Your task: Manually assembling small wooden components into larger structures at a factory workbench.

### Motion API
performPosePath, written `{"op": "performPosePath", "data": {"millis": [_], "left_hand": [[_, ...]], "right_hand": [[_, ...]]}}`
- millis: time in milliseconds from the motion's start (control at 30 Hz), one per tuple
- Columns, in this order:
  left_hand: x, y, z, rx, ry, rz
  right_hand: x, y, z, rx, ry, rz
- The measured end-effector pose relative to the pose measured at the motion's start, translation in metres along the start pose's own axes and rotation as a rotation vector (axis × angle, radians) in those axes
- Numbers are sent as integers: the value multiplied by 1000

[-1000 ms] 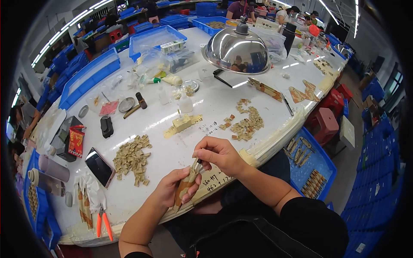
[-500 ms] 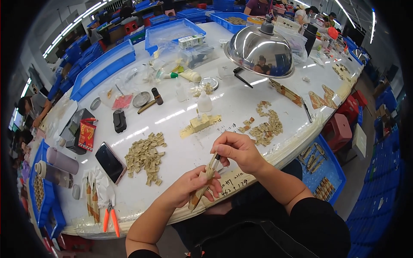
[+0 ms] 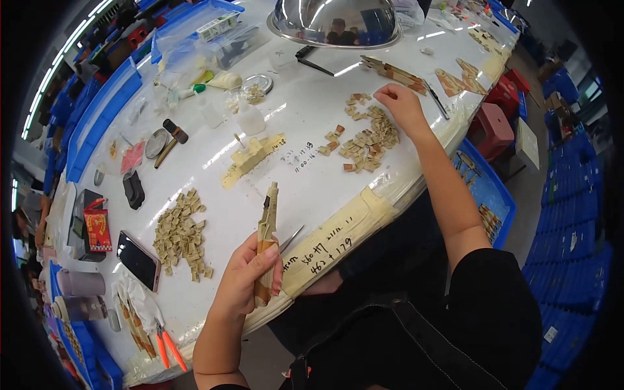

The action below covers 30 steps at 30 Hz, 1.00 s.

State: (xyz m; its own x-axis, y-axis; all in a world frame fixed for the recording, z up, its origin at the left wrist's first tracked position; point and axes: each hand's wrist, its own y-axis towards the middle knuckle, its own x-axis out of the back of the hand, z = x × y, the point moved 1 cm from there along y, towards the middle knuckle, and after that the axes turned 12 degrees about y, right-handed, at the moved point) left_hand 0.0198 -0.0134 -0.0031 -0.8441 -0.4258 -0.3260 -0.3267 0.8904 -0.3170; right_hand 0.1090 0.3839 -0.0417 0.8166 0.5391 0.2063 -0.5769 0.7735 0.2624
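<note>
My left hand (image 3: pixel 250 276) is closed round a slim tan-and-brown model plane body (image 3: pixel 267 224), held tilted upward above the table's near edge. A dark slot shows along its upper part. Beside the fingers a pointed metal tool (image 3: pixel 292 238) sticks out; whether the hand touches it is unclear. My right hand (image 3: pixel 404 109) is stretched out to the far right, fingers bent together at the upper edge of a pile of small tan and brown pieces (image 3: pixel 370 143). What its fingertips hold, if anything, is too small to make out.
Another heap of small tan pieces (image 3: pixel 182 231) lies left of centre. A yellowish block (image 3: pixel 253 154) and white bottle (image 3: pixel 250 119) stand farther back. Around them are a phone (image 3: pixel 138 260), orange-handled pliers (image 3: pixel 170 348), a shiny metal dome (image 3: pixel 335 23) and camouflage wing parts (image 3: pixel 461 79).
My right hand has left the plane body and moved right and away to the pile of pieces. The left hand now holds the body more upright. The whole view has shifted.
</note>
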Motion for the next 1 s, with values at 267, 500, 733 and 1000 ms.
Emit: {"op": "performPosePath", "data": {"millis": [267,500,733,1000], "left_hand": [[11,0,-1,22,-125,61],[16,1,-7,19,-165,-113],[27,-2,-11,89,-206,28],[28,1,-4,207,-253,139]], "right_hand": [[-21,17,-2,78,-797,45],[-49,-17,53,6,227,28],[-146,-74,155,186,371,688],[-173,-96,140,377,365,1068]]}}
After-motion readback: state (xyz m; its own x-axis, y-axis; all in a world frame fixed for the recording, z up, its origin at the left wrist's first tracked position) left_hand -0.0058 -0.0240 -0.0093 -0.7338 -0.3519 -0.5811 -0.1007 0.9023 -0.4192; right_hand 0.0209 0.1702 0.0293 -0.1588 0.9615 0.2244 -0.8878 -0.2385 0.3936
